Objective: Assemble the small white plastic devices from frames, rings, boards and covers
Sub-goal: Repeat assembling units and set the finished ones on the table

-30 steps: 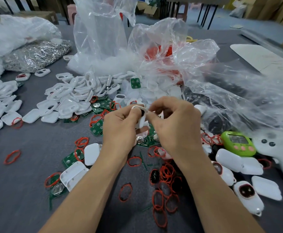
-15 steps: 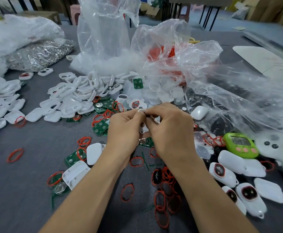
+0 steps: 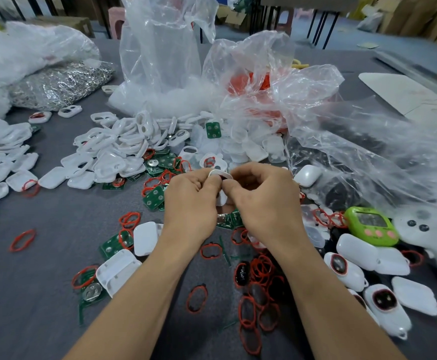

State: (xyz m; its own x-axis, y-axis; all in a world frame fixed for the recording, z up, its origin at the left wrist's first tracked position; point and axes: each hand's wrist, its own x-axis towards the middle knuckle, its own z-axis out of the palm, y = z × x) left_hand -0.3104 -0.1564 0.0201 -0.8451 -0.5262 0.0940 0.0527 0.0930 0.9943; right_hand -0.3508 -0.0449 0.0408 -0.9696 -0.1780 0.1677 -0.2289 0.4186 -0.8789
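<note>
A small white frame (image 3: 220,174) is held up over the middle of the grey tabletop (image 3: 30,294). The left hand (image 3: 190,203) and the right hand (image 3: 266,203) both pinch it, with fingers curled and thumbs close together. Under the hands lie red rings (image 3: 260,271) and green boards (image 3: 154,196). A pile of white frames (image 3: 113,149) sits behind them, near clear plastic bags (image 3: 165,61). Put-together white devices (image 3: 343,268) lie to the right, beside a green toy (image 3: 371,226).

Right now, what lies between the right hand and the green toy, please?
In the head view, loose red rings lie between the right hand and the green toy.
</note>
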